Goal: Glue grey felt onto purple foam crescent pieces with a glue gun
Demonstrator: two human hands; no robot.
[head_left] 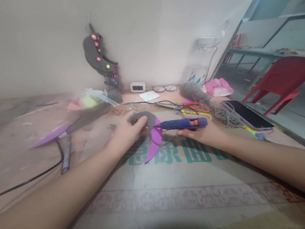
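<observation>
My left hand grips the grey end of a crescent-shaped piece, thumb on top. The piece's lower half is bare purple, and its upper part is covered in grey yarn. A strand of the yarn hangs in a loop across the purple part. In my right hand is a blue hot glue gun, fingers wrapped round its handle. Its nozzle points left and meets the piece where the grey ends and the purple begins; I cannot tell whether it touches. Both hands are above a printed cardboard sheet.
A grey yarn ball with loose strands, scissors and a phone lie to the right. At left are another purple crescent, a marker and a filled bowl. A bottle and small clock stand behind.
</observation>
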